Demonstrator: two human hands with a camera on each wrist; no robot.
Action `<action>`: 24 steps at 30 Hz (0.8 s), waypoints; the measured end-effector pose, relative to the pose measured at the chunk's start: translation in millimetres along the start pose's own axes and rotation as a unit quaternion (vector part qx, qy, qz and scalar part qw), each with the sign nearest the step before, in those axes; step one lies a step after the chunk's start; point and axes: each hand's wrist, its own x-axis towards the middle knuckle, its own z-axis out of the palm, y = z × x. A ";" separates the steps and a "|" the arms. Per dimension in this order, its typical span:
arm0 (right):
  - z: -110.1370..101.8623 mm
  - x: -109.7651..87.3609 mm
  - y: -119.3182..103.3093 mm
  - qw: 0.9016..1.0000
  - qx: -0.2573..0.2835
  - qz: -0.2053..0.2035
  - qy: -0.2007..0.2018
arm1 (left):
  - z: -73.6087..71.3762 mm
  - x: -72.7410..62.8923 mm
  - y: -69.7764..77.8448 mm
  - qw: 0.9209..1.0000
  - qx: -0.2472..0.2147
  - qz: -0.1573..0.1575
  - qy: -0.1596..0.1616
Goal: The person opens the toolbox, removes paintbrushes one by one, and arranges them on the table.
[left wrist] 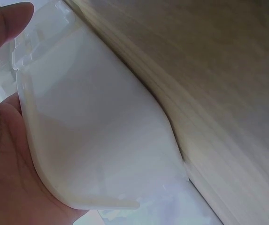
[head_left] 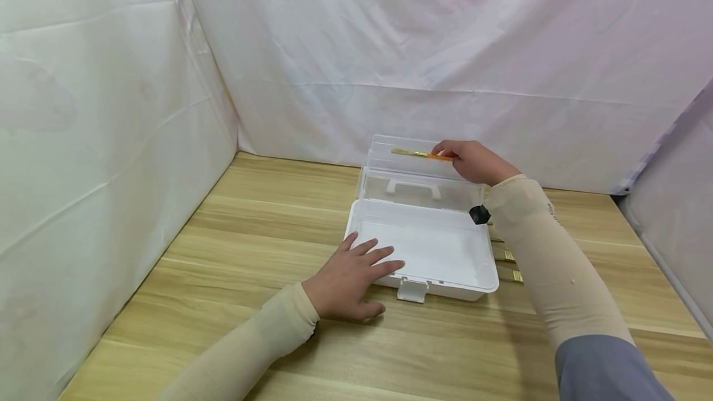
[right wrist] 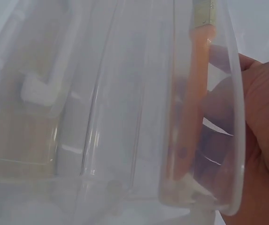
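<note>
A white plastic case lies on the table with its clear lid swung back. My left hand rests on the case's front left corner, fingers spread over the rim; the left wrist view shows the palm against the case's white wall. At the lid's far side my right hand grips the orange handle of a paintbrush, its bristles pointing left. In the right wrist view the orange handle shows through the clear plastic, partly hiding the fingers.
More paintbrushes lie right of the case, partly hidden by it and the right forearm. A white latch hangs at the case's front, and a white handle is on the lid. White cloth walls surround the wooden table.
</note>
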 end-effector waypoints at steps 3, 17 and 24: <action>0.0 -0.5 -0.6 1.000 0.000 0.000 0.003 | 0.0 0.7 0.4 1.000 0.001 0.000 0.000; -0.5 -7.1 0.3 0.999 0.023 0.000 0.028 | 1.5 1.5 1.9 1.000 0.005 -0.003 -0.002; -1.4 -14.1 -5.0 0.999 0.038 -0.008 0.032 | 1.5 1.2 2.1 1.000 0.008 -0.001 -0.001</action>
